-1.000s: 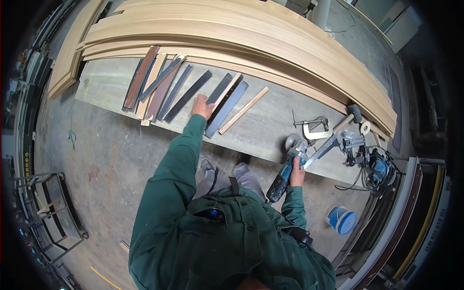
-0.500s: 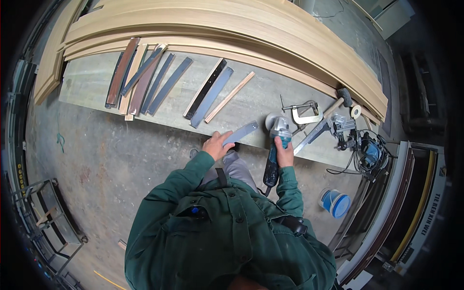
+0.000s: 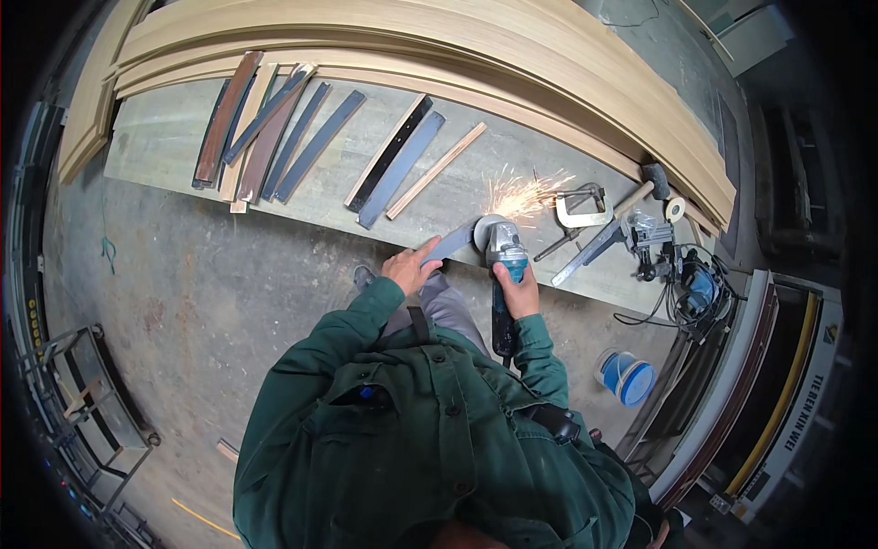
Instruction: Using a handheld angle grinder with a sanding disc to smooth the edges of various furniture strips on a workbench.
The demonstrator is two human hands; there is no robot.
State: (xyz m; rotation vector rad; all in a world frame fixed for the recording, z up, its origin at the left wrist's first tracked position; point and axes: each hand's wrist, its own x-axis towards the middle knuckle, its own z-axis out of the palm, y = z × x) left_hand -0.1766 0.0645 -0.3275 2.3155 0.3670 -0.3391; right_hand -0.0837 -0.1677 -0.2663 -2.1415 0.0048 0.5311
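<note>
My right hand [image 3: 518, 291] is closed round the body of a teal and black angle grinder [image 3: 505, 245]. Its disc meets the far end of a grey strip [image 3: 452, 243] at the bench's near edge, and orange sparks [image 3: 519, 196] spray away over the bench top. With the fingers and thumb of my left hand [image 3: 412, 267] I grip the strip's near end. The contact point itself is partly covered by the grinder's guard.
On the bench [image 3: 274, 220], several dark and brown strips [image 3: 315, 146] lie to the left, with a thin wooden stick [image 3: 437, 171] nearer. A C-clamp [image 3: 583, 207], a mallet [image 3: 653, 180] and a corded power tool [image 3: 700, 288] sit right. Long wooden boards [image 3: 384, 37] line the back; a blue-lidded bucket [image 3: 626, 377] stands on the floor.
The grinder has moved left until its disc touches the strip, and sparks now fly. The strip in my left hand has shifted slightly left.
</note>
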